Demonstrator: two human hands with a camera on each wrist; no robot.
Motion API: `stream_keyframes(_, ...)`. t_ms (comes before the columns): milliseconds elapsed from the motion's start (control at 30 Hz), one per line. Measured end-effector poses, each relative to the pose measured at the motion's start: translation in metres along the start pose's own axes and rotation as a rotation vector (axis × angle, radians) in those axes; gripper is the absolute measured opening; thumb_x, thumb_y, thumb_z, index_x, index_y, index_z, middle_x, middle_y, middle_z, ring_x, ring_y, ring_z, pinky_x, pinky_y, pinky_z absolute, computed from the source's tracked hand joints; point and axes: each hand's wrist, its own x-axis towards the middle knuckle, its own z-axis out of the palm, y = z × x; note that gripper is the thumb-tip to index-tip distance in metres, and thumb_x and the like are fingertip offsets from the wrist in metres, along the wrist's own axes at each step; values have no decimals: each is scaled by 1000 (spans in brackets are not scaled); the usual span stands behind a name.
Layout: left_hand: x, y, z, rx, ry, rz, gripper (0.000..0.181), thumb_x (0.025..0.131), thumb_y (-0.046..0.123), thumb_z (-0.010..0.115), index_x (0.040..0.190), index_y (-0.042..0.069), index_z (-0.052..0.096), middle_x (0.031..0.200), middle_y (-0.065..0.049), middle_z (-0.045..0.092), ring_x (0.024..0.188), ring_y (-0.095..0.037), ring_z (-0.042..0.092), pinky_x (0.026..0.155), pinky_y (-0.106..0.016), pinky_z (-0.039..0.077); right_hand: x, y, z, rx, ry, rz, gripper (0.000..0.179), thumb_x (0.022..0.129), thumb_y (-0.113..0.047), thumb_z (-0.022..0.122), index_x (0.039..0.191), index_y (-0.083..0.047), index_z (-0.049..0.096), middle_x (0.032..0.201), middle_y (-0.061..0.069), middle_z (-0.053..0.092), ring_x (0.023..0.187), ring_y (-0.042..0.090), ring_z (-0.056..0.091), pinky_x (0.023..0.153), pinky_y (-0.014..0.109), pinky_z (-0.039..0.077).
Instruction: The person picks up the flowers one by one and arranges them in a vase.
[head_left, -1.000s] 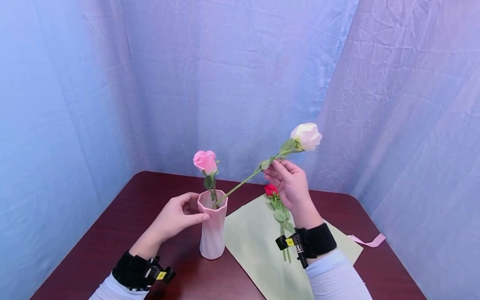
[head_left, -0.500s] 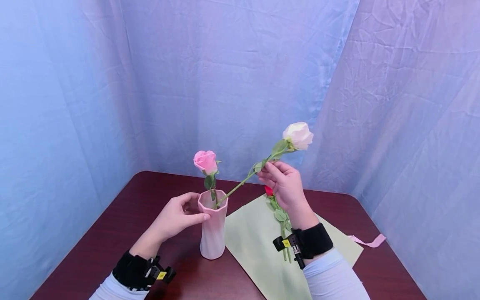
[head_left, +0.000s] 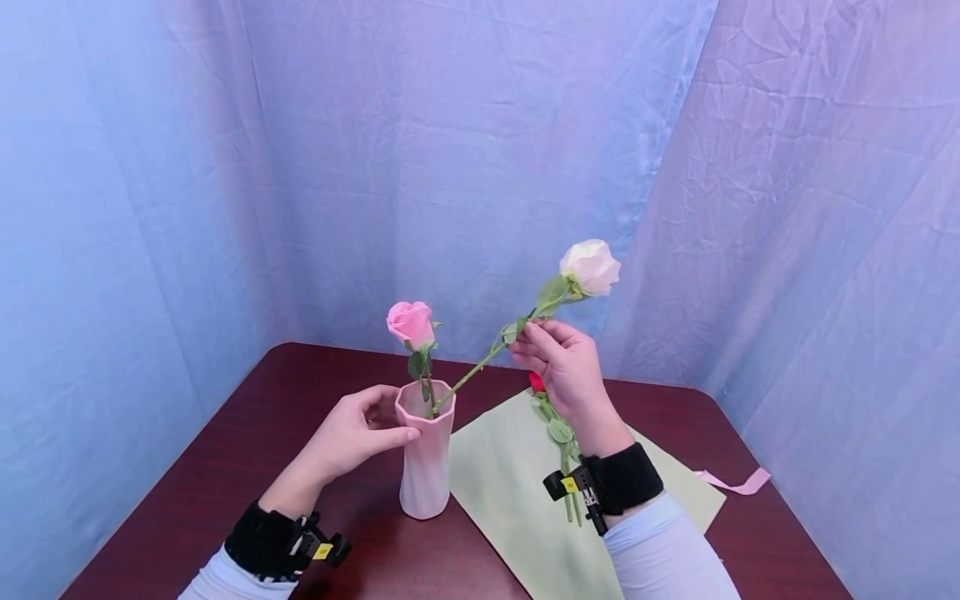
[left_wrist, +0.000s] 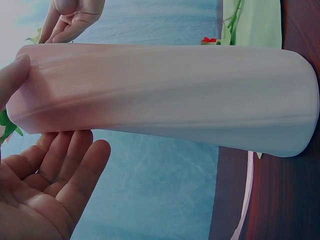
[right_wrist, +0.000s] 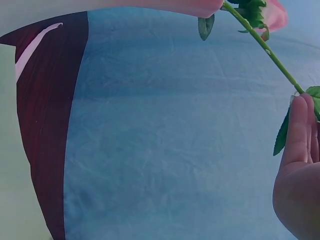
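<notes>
A tall vase (head_left: 426, 475), pink at the top and white lower down, stands upright on the table. My left hand (head_left: 360, 433) grips it near the rim, thumb on the near side and fingers round the far side. Inside stands a pink rose (head_left: 411, 323). My right hand (head_left: 573, 375) pinches the stem of a white rose (head_left: 590, 267) below its bloom. That stem slants down to the left, its lower end inside the vase mouth. In the right wrist view the green stem (right_wrist: 270, 55) crosses the vase's rim. The stem ends are hidden within the vase.
Right of the vase, a pale green sheet (head_left: 510, 500) lies on the dark red table (head_left: 195, 467). A red rose (head_left: 536, 382) with green stems lies on it, partly behind my right hand. A pink ribbon (head_left: 742, 483) lies at the right. Blue cloth (head_left: 480, 167) hangs around the table.
My right hand has shifted left with the white rose, its bloom coming nearer the vase; the movement slows lately. My left hand and the vase stay in place.
</notes>
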Motion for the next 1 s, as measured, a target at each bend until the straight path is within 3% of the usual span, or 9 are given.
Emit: stream_keyframes(1000,2,0,1,-2,5,-3,57,80,26,89,126,4,65,107,-7,70,90,-21,69,76,-33,58,9,5,11,-201,-68,-62,10,98,-7,68,98,3,71,90,14,75,80,29,74,84,47,58)
